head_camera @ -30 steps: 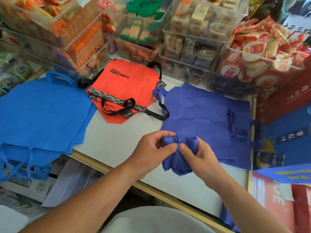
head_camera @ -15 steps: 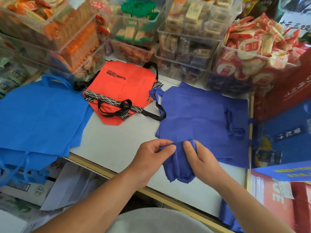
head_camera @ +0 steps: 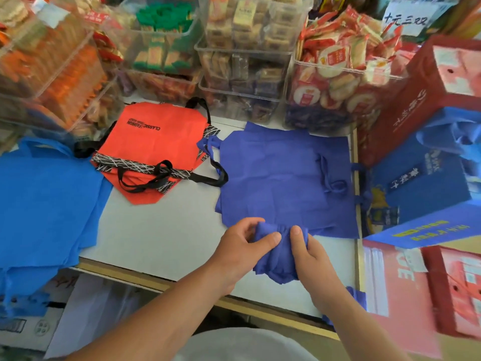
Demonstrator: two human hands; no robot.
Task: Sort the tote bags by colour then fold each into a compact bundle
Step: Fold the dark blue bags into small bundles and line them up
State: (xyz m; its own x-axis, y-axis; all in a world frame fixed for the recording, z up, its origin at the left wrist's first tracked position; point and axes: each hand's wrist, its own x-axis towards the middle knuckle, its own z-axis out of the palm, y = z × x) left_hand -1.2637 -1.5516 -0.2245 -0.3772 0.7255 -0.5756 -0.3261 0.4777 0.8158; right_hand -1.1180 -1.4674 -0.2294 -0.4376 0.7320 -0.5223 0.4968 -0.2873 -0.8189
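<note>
A bunched violet-blue tote bag [head_camera: 277,259] hangs between both hands above the front of the white table [head_camera: 161,235]. My left hand [head_camera: 238,250] pinches its upper left part, thumb on top. My right hand [head_camera: 311,259] grips its right side. Behind it lies a flat pile of violet-blue tote bags [head_camera: 283,178]. A pile of red tote bags [head_camera: 161,136] with black handles lies in the middle at the back. Bright blue tote bags [head_camera: 44,201] drape over the table's left edge.
Clear bins of wrapped snacks [head_camera: 244,61] line the back of the table. Red and blue gift boxes [head_camera: 426,157] stand at the right. Cardboard boxes [head_camera: 31,327] sit below the table at the left.
Both hands have gathered the violet-blue bag tighter, and its top now bunches up between the thumbs. The camera has tilted slightly; the piles have not moved.
</note>
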